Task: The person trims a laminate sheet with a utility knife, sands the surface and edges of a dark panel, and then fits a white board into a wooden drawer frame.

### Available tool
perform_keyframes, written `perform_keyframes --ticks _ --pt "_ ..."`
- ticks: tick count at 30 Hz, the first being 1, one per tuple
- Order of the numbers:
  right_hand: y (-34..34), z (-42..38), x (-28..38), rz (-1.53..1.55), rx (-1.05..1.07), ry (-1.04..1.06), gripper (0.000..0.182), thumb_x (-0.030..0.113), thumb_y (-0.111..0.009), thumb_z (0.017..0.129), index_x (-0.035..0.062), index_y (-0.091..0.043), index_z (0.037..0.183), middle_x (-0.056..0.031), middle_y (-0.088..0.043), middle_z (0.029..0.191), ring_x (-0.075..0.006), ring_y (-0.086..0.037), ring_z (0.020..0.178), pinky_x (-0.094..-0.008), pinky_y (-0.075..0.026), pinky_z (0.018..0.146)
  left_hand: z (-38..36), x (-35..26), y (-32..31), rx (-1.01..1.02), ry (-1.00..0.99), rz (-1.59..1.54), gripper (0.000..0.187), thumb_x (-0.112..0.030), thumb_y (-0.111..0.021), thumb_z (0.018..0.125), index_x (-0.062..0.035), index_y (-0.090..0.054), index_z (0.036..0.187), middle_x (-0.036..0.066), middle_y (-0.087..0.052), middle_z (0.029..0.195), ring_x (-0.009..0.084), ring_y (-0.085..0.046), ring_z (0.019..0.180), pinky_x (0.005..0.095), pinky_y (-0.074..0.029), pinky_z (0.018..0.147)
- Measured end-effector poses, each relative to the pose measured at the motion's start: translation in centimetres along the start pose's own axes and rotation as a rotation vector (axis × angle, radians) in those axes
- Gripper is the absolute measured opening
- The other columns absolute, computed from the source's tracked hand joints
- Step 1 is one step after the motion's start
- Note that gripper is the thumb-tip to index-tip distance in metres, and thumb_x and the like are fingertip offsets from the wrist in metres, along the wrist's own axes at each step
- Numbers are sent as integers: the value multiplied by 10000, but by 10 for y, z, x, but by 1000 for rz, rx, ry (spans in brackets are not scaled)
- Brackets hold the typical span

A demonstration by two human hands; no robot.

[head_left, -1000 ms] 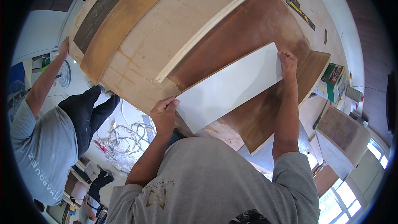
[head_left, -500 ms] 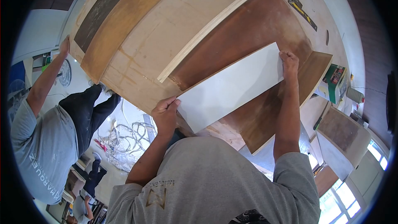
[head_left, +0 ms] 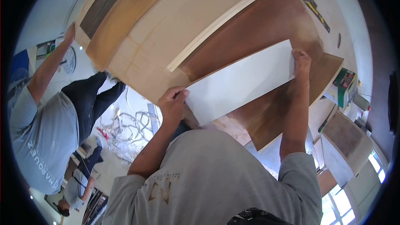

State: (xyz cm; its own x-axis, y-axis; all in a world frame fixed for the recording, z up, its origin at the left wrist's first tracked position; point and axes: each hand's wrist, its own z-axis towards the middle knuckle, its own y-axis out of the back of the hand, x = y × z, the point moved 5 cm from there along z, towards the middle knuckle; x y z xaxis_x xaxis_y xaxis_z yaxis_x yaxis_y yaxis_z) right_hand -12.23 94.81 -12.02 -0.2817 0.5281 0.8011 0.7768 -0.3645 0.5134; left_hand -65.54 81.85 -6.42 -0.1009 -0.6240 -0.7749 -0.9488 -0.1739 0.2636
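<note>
Between my two hands is a white rectangular panel (head_left: 241,82), slanting up to the right. Its left end is pinched by my left hand (head_left: 173,103), thumb on the white face. My right hand (head_left: 302,61) grips the right end. Beneath the panel lies a dark brown sheet (head_left: 258,18) on the worktable (head_left: 143,54). A long pale wood strip (head_left: 225,27) runs along the far side of that sheet. Close to my right forearm, a brown board (head_left: 321,75) sticks out past the table's near edge.
A square-like tool with a yellow-marked blade (head_left: 317,13) lies at the far right. Curved tan (head_left: 129,16) and dark (head_left: 106,6) boards lie at the left. A co-worker (head_left: 48,137) stands left, hand on the table edge. A green box (head_left: 345,84) sits right; tangled cable (head_left: 129,129) lies on the floor.
The view has shifted a little, so the table and tools sit further right. Both hands keep hold of the white panel, which appears slightly higher and further right in view.
</note>
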Motion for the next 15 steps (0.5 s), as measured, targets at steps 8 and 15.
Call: perform_keyframes --ticks 8,15 --pt "1 8 -8 185 147 -22 193 85 -724 897 -57 -731 1028 -54 -719 905 -119 -643 774 -248 -501 731 8 4 1 85 -16 19 154 -60 -770 884 20 -733 1012 63 -712 849 122 -649 710 264 -537 653" --pt "0 11 -11 173 153 -46 171 88 -713 909 -48 -723 1013 -49 -706 890 -114 -633 763 -243 -492 726 15 0 1 148 -207 163 88 -60 -709 934 11 -701 986 43 -694 851 108 -638 708 263 -538 655"
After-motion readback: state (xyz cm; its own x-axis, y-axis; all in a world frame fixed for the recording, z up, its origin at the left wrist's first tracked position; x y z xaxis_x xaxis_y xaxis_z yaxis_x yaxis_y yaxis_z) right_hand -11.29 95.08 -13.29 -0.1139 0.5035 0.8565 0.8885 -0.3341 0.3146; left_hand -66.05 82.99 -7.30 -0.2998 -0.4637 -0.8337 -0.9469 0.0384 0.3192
